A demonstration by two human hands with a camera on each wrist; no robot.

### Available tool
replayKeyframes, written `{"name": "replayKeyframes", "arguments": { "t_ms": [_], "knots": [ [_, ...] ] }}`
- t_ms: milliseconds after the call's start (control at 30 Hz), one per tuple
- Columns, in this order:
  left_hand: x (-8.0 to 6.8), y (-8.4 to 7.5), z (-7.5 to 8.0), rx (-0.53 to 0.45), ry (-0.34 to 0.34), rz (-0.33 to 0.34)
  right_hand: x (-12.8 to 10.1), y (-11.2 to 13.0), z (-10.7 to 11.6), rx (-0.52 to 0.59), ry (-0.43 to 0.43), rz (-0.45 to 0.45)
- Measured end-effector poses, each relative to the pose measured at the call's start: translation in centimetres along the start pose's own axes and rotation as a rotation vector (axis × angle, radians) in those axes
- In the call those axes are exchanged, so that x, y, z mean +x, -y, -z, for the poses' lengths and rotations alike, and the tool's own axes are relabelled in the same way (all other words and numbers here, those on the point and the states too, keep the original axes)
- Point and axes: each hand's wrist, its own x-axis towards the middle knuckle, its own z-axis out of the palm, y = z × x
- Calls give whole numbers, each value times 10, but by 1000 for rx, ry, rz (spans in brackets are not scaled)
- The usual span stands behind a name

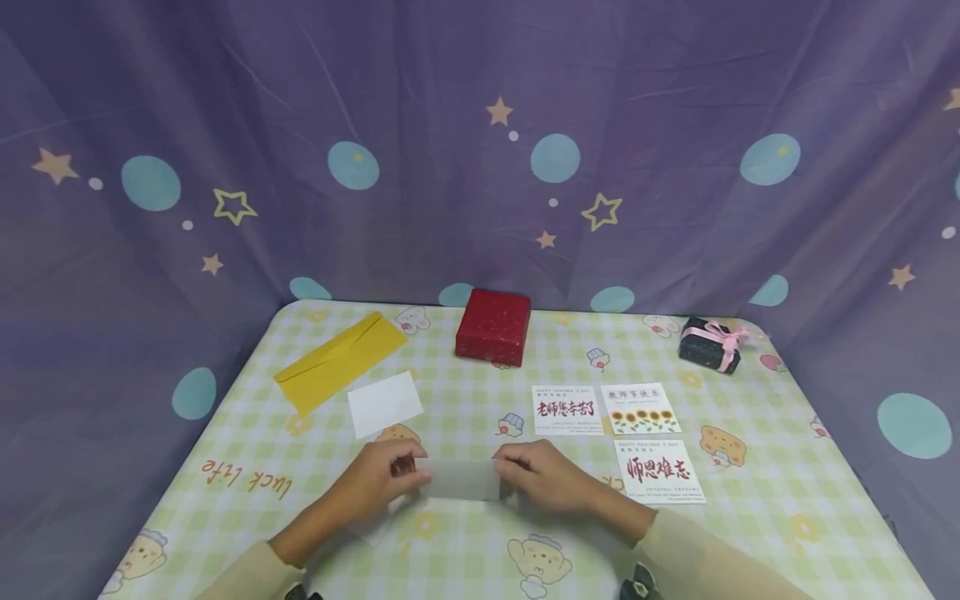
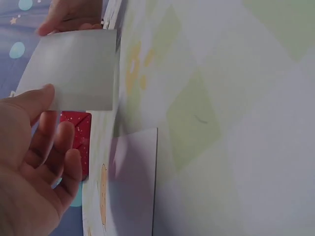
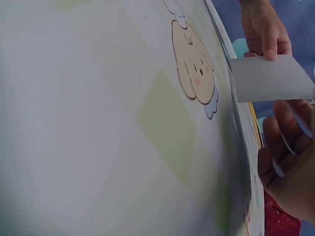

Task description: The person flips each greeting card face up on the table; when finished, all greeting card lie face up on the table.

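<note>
Fingers of both hands pinch the grey card [image 1: 459,480] — only the head view shows the yellow envelope [image 1: 341,362].

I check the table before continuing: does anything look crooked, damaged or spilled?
Nothing is spilled or damaged. Only the yellow envelope and the white card lie askew, while the three printed cards sit straight.

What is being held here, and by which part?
A small blank grey-white rectangular paper card, held just above the table: the left hand pinches its left short edge, the right hand its right short edge.
</note>
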Motion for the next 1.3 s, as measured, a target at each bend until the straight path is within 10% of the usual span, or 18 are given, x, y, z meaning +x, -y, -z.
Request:
{"name": "replayKeyframes", "arguments": {
  "t_ms": [700,1067,1300],
  "knots": [
    [8,-1,-8,39,-263,-350,6,2,2,-80,100,-159],
    [10,0,-8,168,-253,-465,4,-4,3,-94,18,-194],
    [8,-1,-12,306,-199,-398,1,-6,8,-88,-64,-200]
  ]
}}
